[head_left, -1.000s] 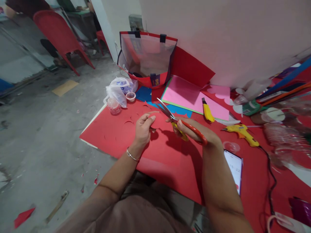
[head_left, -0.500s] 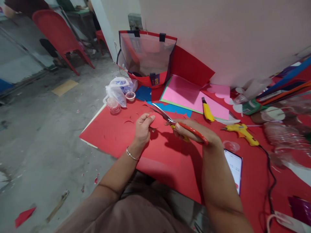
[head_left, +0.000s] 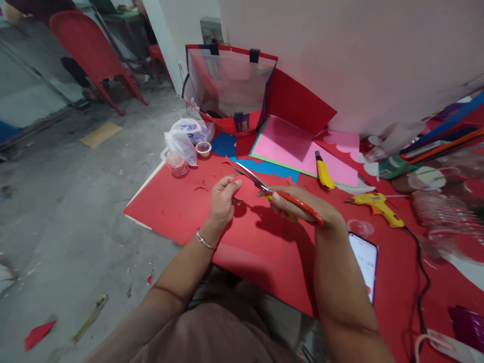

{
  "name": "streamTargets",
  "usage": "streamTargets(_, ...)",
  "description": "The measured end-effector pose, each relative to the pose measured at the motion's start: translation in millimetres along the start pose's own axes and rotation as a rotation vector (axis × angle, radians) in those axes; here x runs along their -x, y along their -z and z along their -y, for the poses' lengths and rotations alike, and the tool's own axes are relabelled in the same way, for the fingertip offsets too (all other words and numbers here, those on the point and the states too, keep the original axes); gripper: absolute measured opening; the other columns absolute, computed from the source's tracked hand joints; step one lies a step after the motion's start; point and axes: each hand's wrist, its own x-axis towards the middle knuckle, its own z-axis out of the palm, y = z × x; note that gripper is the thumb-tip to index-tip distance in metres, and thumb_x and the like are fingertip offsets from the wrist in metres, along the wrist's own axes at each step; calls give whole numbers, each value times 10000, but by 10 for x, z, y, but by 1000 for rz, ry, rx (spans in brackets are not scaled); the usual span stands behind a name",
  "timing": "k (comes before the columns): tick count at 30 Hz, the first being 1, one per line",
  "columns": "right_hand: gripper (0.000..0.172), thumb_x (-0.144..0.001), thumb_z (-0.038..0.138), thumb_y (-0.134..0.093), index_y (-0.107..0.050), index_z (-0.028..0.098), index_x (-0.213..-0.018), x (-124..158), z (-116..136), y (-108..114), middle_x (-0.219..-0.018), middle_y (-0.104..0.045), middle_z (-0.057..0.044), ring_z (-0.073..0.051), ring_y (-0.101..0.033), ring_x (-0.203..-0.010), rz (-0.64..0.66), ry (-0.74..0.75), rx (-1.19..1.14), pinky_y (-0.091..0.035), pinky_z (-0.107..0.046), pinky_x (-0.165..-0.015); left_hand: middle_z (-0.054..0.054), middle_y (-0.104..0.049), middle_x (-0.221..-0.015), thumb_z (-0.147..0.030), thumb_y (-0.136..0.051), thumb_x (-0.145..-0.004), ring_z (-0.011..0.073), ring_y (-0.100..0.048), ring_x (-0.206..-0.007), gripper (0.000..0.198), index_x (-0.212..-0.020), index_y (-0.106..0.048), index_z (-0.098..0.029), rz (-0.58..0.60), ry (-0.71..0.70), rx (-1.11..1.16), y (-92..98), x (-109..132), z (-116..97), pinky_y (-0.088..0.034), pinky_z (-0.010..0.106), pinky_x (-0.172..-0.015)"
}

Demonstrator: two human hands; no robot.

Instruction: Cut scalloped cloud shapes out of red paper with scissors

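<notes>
Pointing tip-first toward the white plastic bag [head_left: 179, 141] in the head view, the scissors [head_left: 265, 188] are gripped by the right hand [head_left: 308, 197], rightward of the bag, long axis slanting diagonally. Red paper [head_left: 248, 188] is pinched by the left hand [head_left: 222, 200].

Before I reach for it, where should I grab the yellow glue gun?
Probably by its handle, coming from the near side, between the phone and the black cord. The glue gun lies on its side with the nozzle pointing left, away from the handle. I can't tell whether it's hot.
</notes>
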Motion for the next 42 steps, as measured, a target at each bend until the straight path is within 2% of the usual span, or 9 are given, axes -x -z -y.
streamTargets(5, 685, -1105, 820, -423, -686, 194, -1018, -2, 16, 6, -810, -651, -53, -202, -584, -695, 7, -9, 13, -450, -358, -643, -48, -649, -691, -384, -954, -729, 76, -601, -547, 365, -751, -641, -197, 2, -3, -18, 15, -6, 11, -486, 163, -481)
streamTargets(21, 640, -1103, 789, -483, -651, 217, -870, -24, 24, -15, -712, -584, -14, -177, -517, -642, -22, 32, -5, -391, -343, -609, -43, -637, -684, -370, -948, -696, 81, -576, -560, 354, -723, -641, -194, -4, -4, -2, -3, 3, -15, -483, 178, -494)
streamTargets(30, 618, -1100, 774, -515, -668, 213, -892, -23, 30, -8, -730, -580, -12, -170, -509, -648, -38, 40, -28, -399, -327, -599, -30, -679, -729, -393, -971, -712, 91, -607, -594, 361, -722, -668, -197, 8, -23, -13, 10, -5, -13, -515, 196, -530)
streamTargets(32, 618, -1077, 790, -549, -658, 210, -895, -42, 60, -39, -745, -584, -12, -165, -520, -638, -76, 16, -72, -409, -322, -589, -20, -714, -787, -405, -979, -706, 84, -619, -599, 351, -734, -702, -192, -4, -34, -22, 2, -4, -18, -516, 194, -523)
streamTargets(34, 591, -1036, 793, -628, -684, 207, -991, -82, 82, -92, -785, -618, -13, -159, -531, -619, -161, -47, -156, -411, -313, -566, -23, -713, -792, -447, -991, -709, 69, -598, -551, 376, -754, -722, -190, 6, -24, -52, -8, 1, -21, -490, 190, -481)
streamTargets(37, 618, -928, 737, -815, -691, 207, -1223, -171, 86, -186, -799, -653, -2, -176, -585, -636, -347, -131, -298, -432, -308, -566, -66, -605, -639, -533, -1013, -705, 52, -515, -443, 477, -732, -676, -197, 56, 15, -115, -21, 15, -13, -398, 181, -410)
streamTargets(39, 674, -859, 668, -909, -673, 198, -1280, -226, 77, -232, -774, -636, 18, -191, -618, -672, -446, -116, -360, -474, -319, -614, -87, -531, -561, -583, -1016, -708, 47, -474, -407, 538, -710, -636, -202, 113, 44, -158, -23, 26, 4, -345, 176, -396)
streamTargets(42, 668, -822, 601, -943, -664, 185, -1264, -269, 56, -260, -761, -599, 46, -168, -570, -634, -490, -71, -396, -459, -320, -610, -86, -528, -542, -632, -996, -740, 46, -455, -391, 560, -723, -640, -200, 213, 71, -224, -23, 39, 28, -317, 185, -398)
